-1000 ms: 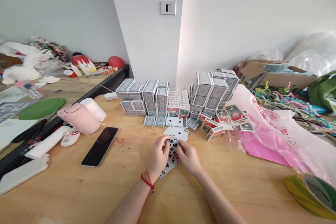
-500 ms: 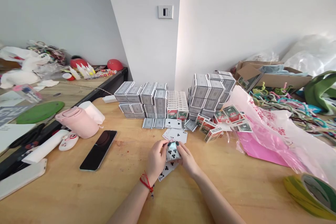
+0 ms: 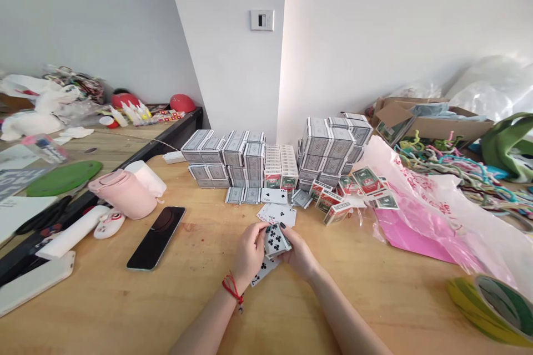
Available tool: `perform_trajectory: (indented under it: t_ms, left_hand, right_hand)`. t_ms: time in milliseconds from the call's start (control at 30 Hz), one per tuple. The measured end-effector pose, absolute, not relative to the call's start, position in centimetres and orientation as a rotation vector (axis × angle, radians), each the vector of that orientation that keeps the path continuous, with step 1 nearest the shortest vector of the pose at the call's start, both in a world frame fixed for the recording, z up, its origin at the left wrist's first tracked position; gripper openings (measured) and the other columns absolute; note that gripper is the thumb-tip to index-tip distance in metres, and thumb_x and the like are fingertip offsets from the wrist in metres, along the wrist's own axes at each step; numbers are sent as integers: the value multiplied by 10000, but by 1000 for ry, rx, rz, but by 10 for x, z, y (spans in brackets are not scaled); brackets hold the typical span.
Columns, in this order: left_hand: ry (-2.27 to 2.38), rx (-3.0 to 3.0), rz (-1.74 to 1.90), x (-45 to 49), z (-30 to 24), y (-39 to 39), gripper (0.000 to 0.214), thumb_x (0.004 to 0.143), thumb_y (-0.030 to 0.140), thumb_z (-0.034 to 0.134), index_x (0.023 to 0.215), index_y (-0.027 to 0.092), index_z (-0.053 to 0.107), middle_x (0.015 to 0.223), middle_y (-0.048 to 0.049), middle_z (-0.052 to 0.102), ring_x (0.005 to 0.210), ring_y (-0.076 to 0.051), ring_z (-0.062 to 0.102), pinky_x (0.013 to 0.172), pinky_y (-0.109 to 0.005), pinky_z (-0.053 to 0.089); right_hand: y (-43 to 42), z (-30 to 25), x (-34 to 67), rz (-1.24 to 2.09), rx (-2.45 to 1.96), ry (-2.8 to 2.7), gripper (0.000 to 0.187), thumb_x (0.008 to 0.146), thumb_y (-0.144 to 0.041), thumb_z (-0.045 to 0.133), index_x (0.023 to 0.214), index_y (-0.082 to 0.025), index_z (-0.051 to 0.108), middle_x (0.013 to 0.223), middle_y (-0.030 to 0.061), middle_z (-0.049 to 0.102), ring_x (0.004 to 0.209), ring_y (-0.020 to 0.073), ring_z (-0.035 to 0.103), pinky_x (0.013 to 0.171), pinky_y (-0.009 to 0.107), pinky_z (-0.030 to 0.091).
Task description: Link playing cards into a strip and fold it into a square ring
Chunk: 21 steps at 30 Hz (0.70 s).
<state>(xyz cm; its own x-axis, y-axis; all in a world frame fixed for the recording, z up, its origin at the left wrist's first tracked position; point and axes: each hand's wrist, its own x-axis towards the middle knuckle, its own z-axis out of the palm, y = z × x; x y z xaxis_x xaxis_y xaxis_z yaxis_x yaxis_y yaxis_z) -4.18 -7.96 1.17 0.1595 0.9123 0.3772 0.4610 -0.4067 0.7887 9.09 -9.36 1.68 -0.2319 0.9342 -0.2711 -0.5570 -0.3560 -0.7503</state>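
Between my two hands is a small stack of playing cards (image 3: 275, 241), a clubs card face up on top. My left hand (image 3: 250, 247) is closed on its left edge. My right hand (image 3: 298, 255) grips the right side, its dark-nailed thumb at the top corner. Below the stack, a loose clubs card (image 3: 263, 273) lies partly hidden on the table. Just beyond my fingers several face-up cards (image 3: 287, 215) overlap one another, and a two of spades (image 3: 273, 196) lies behind them.
Stacked grey-backed decks (image 3: 245, 158) line the wall, with a taller stack (image 3: 327, 147) to the right. Red-and-green card boxes (image 3: 333, 208) lie before it. A black phone (image 3: 157, 238) and pink pouch (image 3: 124, 194) are left; pink plastic (image 3: 416, 233) and yellow tape (image 3: 466, 305) are right.
The held cards have shifted: the top clubs card shows more of its face and the stack's right edge has fanned slightly. My right fingers have moved off the card's face toward its right side.
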Motion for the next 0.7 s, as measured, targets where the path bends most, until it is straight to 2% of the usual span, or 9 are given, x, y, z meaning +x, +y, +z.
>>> perform_trajectory:
  t_ms: [233,400,700]
  left_hand:
    - [1223,2048,1218,-41,10,-78,278,867,180,349,1075,215,529,1032,-57,610,979,-161,563,852,-325,456]
    - [1188,2115,1303,-42,11,-78,274,858,159,362,1073,209,524,994,-63,619,947,-158,574,819,-316,478]
    - [1275,2120,1448,-43,12,-77,234,836,167,405,1028,195,535,957,-67,624,922,-161,586,803,-308,485]
  right_hand:
    - [-93,19,92,1764,-867,-610,294,705,-435,610,854,-186,568,666,-9,571,574,126,529,468,215,402]
    - [-92,17,93,1783,-867,-559,285,697,-441,618,801,-178,585,621,-14,575,528,117,512,466,219,383]
    - [-94,21,96,1861,-765,-558,253,722,-397,611,873,-194,596,743,1,623,638,131,560,559,245,427]
